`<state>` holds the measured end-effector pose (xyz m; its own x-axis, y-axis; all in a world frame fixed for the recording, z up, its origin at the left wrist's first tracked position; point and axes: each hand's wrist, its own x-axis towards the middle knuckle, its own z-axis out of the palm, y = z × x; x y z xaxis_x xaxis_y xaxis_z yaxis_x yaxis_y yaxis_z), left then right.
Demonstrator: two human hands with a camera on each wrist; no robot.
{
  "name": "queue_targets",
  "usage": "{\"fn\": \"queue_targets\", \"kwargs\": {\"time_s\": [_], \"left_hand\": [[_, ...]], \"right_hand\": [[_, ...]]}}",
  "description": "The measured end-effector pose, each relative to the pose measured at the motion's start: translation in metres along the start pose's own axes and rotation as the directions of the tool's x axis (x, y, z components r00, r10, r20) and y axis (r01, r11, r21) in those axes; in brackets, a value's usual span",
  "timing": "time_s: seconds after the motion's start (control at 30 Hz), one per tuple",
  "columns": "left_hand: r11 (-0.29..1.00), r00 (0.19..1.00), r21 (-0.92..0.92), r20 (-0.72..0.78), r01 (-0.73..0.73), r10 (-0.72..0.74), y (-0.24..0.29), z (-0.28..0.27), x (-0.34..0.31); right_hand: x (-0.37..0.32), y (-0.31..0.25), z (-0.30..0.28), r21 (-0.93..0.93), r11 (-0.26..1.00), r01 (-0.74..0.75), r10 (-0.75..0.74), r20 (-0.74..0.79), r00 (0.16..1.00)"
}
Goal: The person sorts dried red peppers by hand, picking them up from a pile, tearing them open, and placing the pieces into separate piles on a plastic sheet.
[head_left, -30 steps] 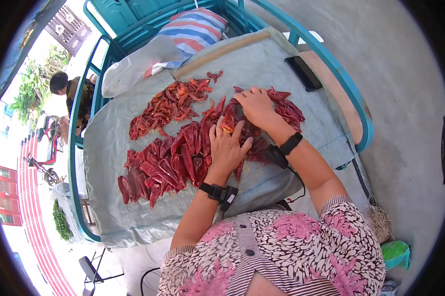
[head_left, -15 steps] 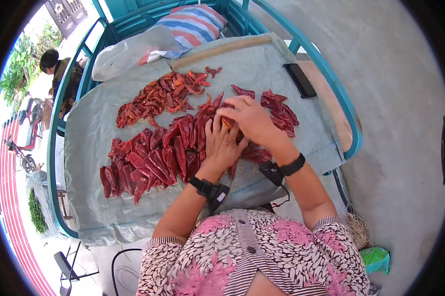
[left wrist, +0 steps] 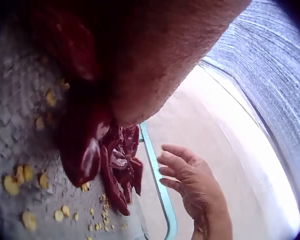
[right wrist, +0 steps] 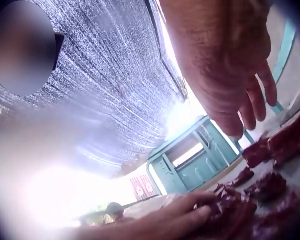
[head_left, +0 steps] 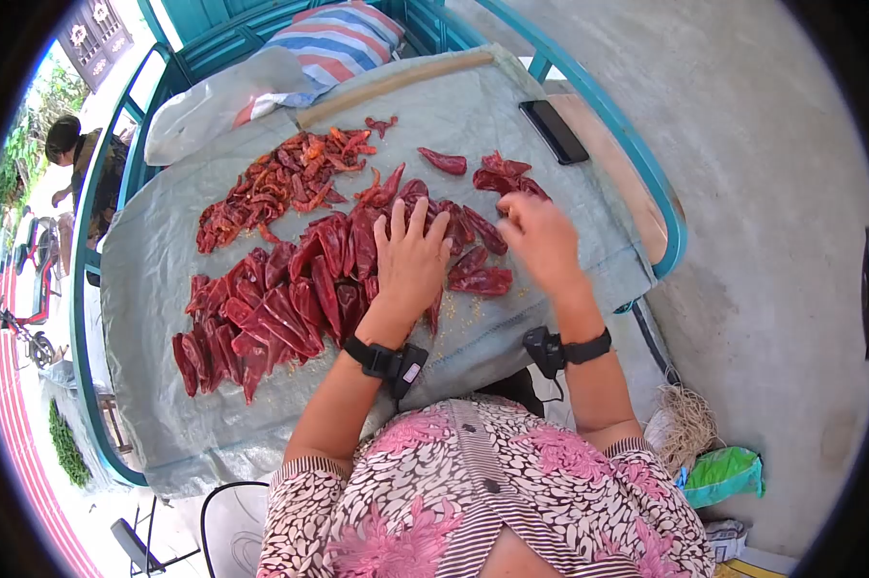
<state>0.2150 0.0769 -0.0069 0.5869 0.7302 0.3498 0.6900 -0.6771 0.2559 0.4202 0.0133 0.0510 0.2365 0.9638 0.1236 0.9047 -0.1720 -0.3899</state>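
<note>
Dried red chili peppers [head_left: 295, 303] lie side by side in a long, dense row on a grey-green woven sheet [head_left: 203, 443]. My left hand [head_left: 410, 260] rests on the right part of this row, its fingers spread and extended over the peppers. To its right, my right hand [head_left: 545, 246] is held over the sheet, just in front of a small group of chili peppers [head_left: 500, 171]. In the left wrist view the right hand [left wrist: 197, 185] shows loosely bent fingers with nothing between them. A few chili peppers [head_left: 480, 281] lie between the two hands.
Smaller dried chili pieces [head_left: 280, 183] are heaped behind the row. A phone [head_left: 554, 132] lies at the right, inside the teal rail [head_left: 636, 169]. Beyond the sheet are a striped sack [head_left: 333, 43] and a clear plastic bag [head_left: 227, 101]. Another person [head_left: 102, 178] is at the left, outside the rail.
My right hand went from the peppers at the right to beside my left fingertips, then back rightward, apart from the left hand. The left hand stays on the row. The head view has shifted.
</note>
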Motion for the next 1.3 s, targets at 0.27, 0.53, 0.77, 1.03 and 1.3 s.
{"fn": "queue_targets", "kwargs": {"time_s": [0.27,0.53,0.77,1.03,1.3], "left_hand": [[0.995,0.999,-0.095,-0.033,-0.044,0.041,-0.001,-0.039,0.012],[0.966,0.980,-0.194,0.067,-0.169,0.185,0.024,-0.037,0.027],[0.957,0.949,-0.014,0.131,-0.289,0.288,0.018,0.000,0.030],[0.958,0.958,0.015,-0.017,-0.287,0.287,0.014,-0.046,0.032],[0.972,0.975,-0.218,0.176,-0.094,0.133,-0.026,-0.191,-0.019]], "right_hand": [[-0.025,0.006,0.027,0.059,0.998,-0.026,0.028,-0.019,0.999],[-0.023,0.025,-0.009,0.194,0.981,-0.021,0.083,-0.316,0.945],[-0.049,0.022,0.005,0.253,0.959,0.132,-0.141,0.019,0.990],[-0.046,0.004,0.040,0.211,0.960,0.185,-0.196,0.032,0.980],[-0.042,0.007,0.035,0.335,0.934,0.128,-0.169,0.097,0.981]]}}
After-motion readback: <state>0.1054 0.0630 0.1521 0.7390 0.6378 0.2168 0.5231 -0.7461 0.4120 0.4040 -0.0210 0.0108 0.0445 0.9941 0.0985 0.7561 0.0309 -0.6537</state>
